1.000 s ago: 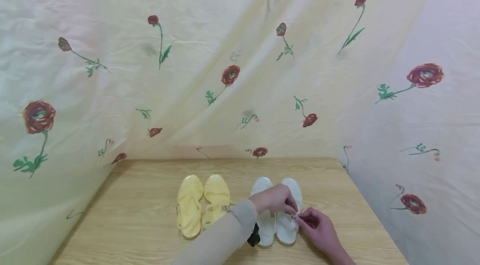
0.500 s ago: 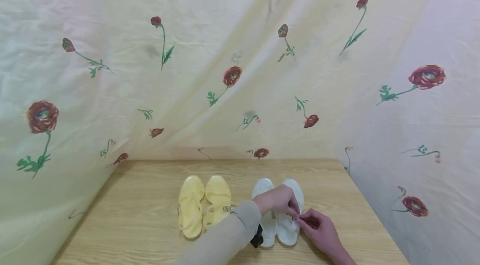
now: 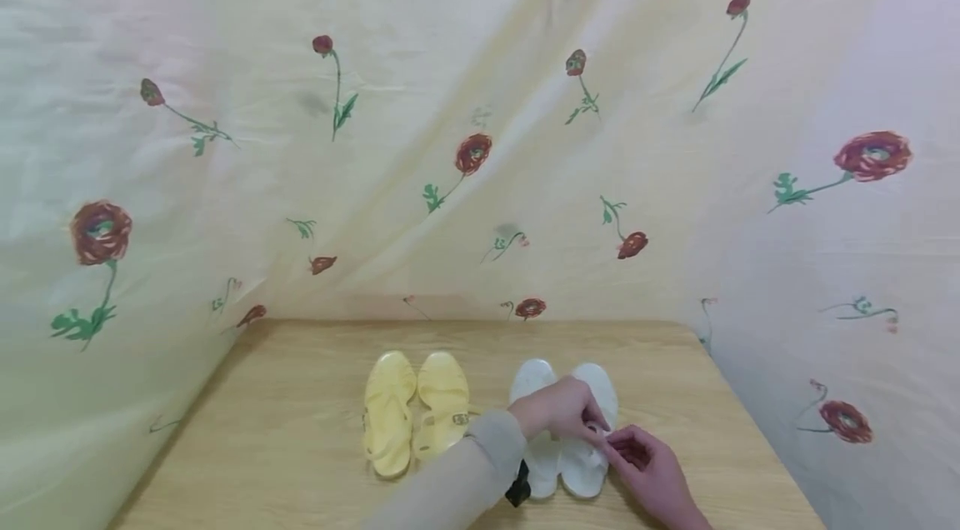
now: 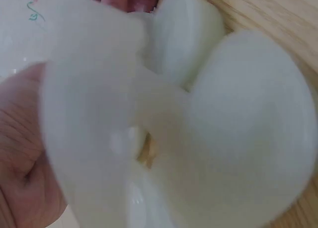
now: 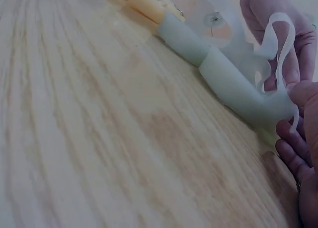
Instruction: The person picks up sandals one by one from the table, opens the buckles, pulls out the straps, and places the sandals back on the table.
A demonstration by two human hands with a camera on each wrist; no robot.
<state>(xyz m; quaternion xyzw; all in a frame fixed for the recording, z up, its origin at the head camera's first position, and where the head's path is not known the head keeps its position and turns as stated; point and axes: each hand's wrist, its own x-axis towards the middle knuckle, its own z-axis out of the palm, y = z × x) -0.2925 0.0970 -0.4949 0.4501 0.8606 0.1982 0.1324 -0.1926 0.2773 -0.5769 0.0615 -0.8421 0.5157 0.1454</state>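
- While both hands meet over the white sandals (image 3: 564,438) at the near right of the desk (image 3: 285,430), the left hand (image 3: 558,409) lies across the right-hand sandal of that pair and its fingers curl down to pinch at the strap (image 5: 278,49).
- Right hand (image 3: 648,467) comes in from the near edge, fingers bent and nipping the same thin strap, which loops loose and pale in the right wrist view.
- Risk, as I judge it: that strap looks narrow and slippery, so a tug from either side could slide it out of the pinch and leave it flopping.
- Another risk: the sandal sits free on smooth wood, so a pull sideways may drag it into its twin or twist it off line.
- Yellow sandals (image 3: 416,413) stand just beside, to the left; the sleeve (image 3: 457,480) passes right over their heel end and could nudge them.
- Hard to make out: the buckle or fastener itself. The left wrist view is a white blur with one small brownish spot (image 4: 145,151) in the middle, and I cannot tell what it is.
- Hidden: the left hand covers the sandal's middle in the head view, and the right forearm is cut off at the bottom edge.
- A small black thing (image 3: 517,484) pokes out under the sleeve; too little shows to name it.
- Flowered cloth (image 3: 465,155) drapes behind and to both sides.
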